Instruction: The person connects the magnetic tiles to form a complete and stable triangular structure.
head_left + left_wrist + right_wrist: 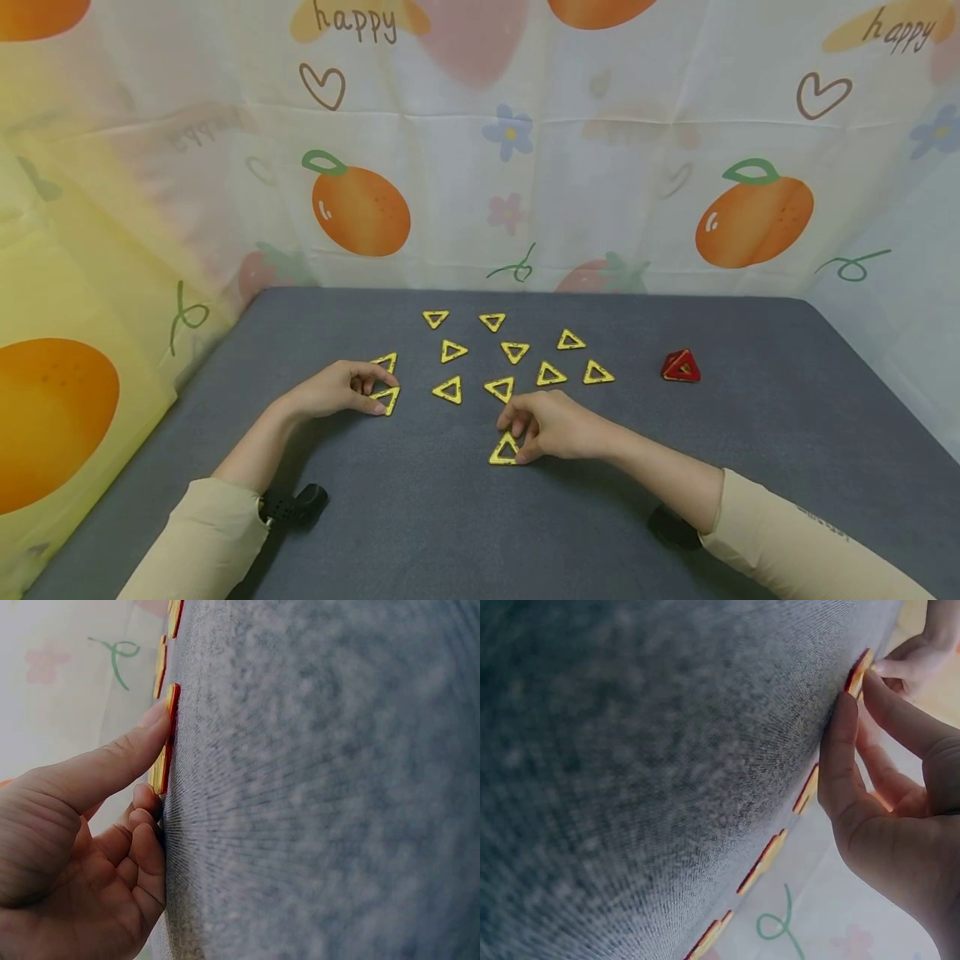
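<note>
Toward the left side of the table, my left hand (335, 390) pinches a yellow triangular frame tile (393, 401) between thumb and fingers. In the left wrist view this tile (160, 771) shows a red underside along its edge. A second yellow triangle (389, 359) lies just behind it, partly covered by the fingers. Nearer the front middle, my right hand (564, 425) grips another yellow triangle tile (501, 461) at its right side by thumb and fingertips. The right wrist view shows that tile (859, 673) edge-on, yellow over red, close over the table.
Several more yellow triangles lie scattered behind the hands, such as one (499, 399) just behind the right fingers and one (458, 390) between the hands. A red pyramid of triangle pieces (681, 367) stands at the right. Behind the grey table (420, 517) hangs a printed curtain (450, 167).
</note>
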{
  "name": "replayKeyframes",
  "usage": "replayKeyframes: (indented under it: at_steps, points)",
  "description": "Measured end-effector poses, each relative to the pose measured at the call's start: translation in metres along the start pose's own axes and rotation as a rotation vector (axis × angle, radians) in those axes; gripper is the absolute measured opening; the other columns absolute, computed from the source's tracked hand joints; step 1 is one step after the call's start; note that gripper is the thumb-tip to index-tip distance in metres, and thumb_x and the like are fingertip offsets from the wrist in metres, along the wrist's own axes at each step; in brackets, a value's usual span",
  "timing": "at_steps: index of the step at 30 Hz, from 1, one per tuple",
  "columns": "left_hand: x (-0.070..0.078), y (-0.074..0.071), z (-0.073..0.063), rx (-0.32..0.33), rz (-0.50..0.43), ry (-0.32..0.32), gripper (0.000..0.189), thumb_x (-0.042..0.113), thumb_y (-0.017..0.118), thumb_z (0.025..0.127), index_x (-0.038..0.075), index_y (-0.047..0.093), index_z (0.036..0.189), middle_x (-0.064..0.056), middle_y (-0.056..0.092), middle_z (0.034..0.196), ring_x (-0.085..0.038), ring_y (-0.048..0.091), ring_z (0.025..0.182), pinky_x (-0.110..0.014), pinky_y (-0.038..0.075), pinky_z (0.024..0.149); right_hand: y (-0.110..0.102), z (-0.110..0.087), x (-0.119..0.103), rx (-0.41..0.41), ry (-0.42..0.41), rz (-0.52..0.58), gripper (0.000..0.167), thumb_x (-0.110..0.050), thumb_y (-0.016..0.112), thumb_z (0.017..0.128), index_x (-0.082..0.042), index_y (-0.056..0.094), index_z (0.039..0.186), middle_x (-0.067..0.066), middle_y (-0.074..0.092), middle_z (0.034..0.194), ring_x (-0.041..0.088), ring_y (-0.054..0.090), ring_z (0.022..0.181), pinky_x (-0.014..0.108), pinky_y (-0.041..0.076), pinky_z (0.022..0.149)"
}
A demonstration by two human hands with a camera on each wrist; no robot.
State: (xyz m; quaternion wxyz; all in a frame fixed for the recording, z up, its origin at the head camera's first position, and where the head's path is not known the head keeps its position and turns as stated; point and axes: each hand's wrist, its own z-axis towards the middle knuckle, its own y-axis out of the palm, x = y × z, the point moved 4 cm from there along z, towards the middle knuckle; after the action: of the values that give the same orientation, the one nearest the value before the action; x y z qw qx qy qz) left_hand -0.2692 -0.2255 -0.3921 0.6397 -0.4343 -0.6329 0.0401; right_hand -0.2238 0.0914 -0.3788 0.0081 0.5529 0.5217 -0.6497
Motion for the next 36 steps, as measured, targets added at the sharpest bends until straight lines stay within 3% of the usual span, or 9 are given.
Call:
replayKeyframes:
  at_steps: [17,26,36]
  points:
    - [0.0010,-0.0001,-0.0005,-0.007,0.002,0.008,0.043,0.017,0.075,0.087,0.003,0.064,0.126,-0.006,0.049,0.087,-0.007,0.035,0.063,-0.024,0.035,0.059,-0.0011,-0.0003,0.0028,0.019,-0.034,-0.059,0.031,-0.014,0.084,0.077,-0.012,0.071,0.105,0.002,0.069,0.094,0.001,0.061,0.070,0.019,0.050,0.064]
    - [0.0040,0.0001,-0.0006,0.031,0.045,-0.004,0.040,0.016,0.078,0.085,0.003,0.064,0.120,-0.014,0.053,0.103,-0.015,0.045,0.080,-0.024,0.041,0.065,-0.0003,-0.0002,0.0016,0.022,-0.032,-0.045,0.031,-0.012,0.084,0.076,-0.011,0.072,0.105,0.003,0.069,0.093,0.001,0.062,0.069,0.019,0.051,0.063]
    - [0.0073,-0.0018,0.0000,0.101,0.073,-0.039,0.037,0.012,0.082,0.079,0.001,0.060,0.106,-0.010,0.059,0.095,-0.018,0.054,0.084,-0.027,0.049,0.073,-0.0004,0.0002,0.0021,0.020,-0.020,-0.051,0.031,-0.011,0.084,0.076,-0.011,0.072,0.105,0.002,0.068,0.093,0.002,0.061,0.069,0.019,0.050,0.063]
